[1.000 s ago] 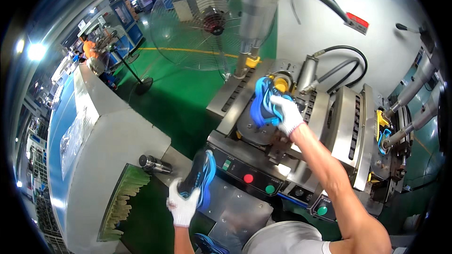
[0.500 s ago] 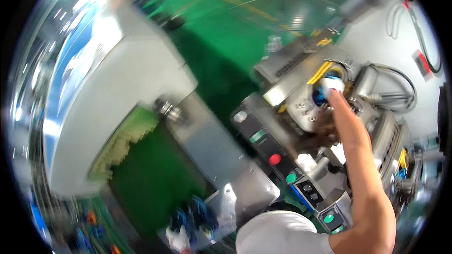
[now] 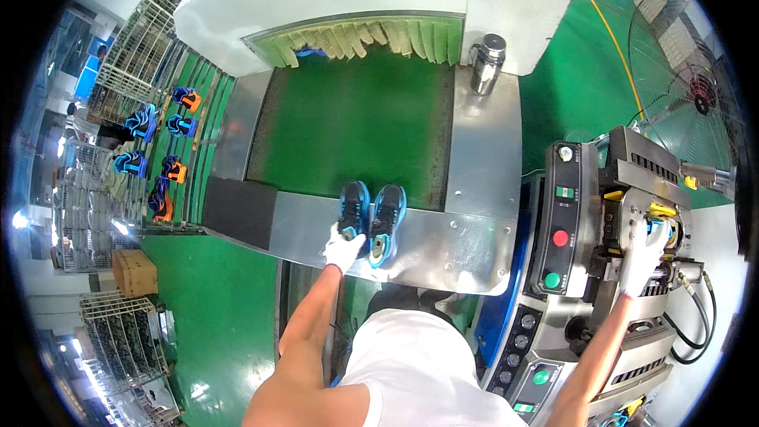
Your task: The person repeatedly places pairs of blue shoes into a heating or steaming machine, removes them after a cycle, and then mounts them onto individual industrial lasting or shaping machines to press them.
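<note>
Two black sneakers with blue soles rest side by side at the near edge of the conveyor's metal plate. My left hand (image 3: 344,251), in a white glove, is closed around the heel of the left sneaker (image 3: 353,204). Just right of it stands the other sneaker (image 3: 387,221), untouched. Far to the right, my gloved right hand (image 3: 645,257) reaches into a press machine (image 3: 624,160) and grips a blue sneaker (image 3: 658,226), mostly hidden by the glove and the machine's parts.
The green conveyor belt (image 3: 356,126) runs under a fringed curtain (image 3: 348,38). A steel flask (image 3: 489,63) stands beside it. A button panel (image 3: 561,217) fronts the press; a fan (image 3: 700,95) is behind. Several sneakers line the left rack (image 3: 202,122).
My view has swung right to left and levelled, bringing the conveyor to the middle. My left hand remains at the sneaker pair, and my right hand is still in the press.
</note>
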`<action>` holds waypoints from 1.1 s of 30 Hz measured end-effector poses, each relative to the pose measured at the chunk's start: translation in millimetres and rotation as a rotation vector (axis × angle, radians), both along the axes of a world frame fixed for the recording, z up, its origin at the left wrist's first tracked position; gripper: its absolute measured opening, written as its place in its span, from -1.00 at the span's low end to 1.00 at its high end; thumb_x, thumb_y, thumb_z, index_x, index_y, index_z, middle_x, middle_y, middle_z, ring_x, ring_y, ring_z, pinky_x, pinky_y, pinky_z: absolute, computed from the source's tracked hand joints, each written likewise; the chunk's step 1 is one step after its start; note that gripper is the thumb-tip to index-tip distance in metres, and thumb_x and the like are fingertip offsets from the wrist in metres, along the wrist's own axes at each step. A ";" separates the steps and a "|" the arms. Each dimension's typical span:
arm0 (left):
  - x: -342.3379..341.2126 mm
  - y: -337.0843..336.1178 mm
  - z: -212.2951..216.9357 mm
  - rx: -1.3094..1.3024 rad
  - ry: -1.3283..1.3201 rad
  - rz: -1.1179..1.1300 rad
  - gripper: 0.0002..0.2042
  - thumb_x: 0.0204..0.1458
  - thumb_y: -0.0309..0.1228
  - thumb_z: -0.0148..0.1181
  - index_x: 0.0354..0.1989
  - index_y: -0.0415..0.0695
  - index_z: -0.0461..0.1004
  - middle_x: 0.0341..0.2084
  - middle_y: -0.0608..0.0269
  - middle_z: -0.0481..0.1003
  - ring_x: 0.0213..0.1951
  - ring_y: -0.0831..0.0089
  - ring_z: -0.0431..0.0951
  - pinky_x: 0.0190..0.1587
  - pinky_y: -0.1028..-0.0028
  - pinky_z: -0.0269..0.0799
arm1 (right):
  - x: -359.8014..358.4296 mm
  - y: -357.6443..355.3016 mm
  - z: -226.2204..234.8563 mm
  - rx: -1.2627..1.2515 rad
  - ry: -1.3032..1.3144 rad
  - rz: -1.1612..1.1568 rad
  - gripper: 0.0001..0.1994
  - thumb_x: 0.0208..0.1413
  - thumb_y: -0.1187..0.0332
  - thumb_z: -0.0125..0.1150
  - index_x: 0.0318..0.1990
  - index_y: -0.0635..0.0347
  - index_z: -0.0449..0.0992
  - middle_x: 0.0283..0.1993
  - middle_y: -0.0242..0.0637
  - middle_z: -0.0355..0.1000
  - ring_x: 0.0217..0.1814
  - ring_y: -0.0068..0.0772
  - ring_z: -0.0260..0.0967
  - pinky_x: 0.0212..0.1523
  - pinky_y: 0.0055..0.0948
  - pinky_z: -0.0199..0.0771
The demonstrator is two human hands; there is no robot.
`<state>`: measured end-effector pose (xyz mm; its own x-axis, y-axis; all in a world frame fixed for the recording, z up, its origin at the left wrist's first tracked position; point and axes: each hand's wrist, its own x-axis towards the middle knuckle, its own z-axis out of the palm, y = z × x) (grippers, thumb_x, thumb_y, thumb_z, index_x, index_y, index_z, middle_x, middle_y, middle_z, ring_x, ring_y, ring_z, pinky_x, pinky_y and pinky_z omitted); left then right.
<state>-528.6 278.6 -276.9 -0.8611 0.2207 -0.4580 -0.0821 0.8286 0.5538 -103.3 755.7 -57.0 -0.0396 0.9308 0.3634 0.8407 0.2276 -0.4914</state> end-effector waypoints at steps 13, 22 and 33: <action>-119.3 69.4 11.6 0.475 -0.180 -0.636 -0.18 0.06 -0.12 0.40 0.42 -0.25 0.16 0.38 -0.20 0.23 0.41 -0.03 0.24 0.45 0.18 0.16 | -65.3 -184.7 -132.5 -0.295 -0.509 0.146 0.02 -0.02 0.27 0.45 0.53 0.38 -0.06 0.61 0.23 -0.20 0.67 0.25 -0.33 0.61 -0.01 -0.30; -502.0 245.4 -44.7 0.326 0.646 -0.340 -0.51 0.19 -0.36 0.12 0.31 -0.11 0.33 0.28 -0.11 0.36 0.26 -0.06 0.43 0.28 0.13 0.36 | -124.0 -354.0 -148.5 -0.908 -0.491 -0.126 -0.16 -0.03 0.23 0.42 0.39 0.45 0.21 0.47 0.31 0.10 0.55 0.26 0.01 0.53 -0.05 0.02; -721.2 333.9 -69.1 -0.630 0.671 -0.728 -0.65 0.11 -0.12 0.06 -0.11 0.03 0.71 -0.04 0.04 0.64 0.10 0.07 0.60 0.09 0.02 0.46 | -89.8 -456.3 -165.2 -1.121 -0.518 -0.257 -0.60 0.14 0.12 0.34 -0.01 0.23 0.59 -0.09 -0.01 0.60 0.02 0.07 0.52 0.09 -0.12 0.47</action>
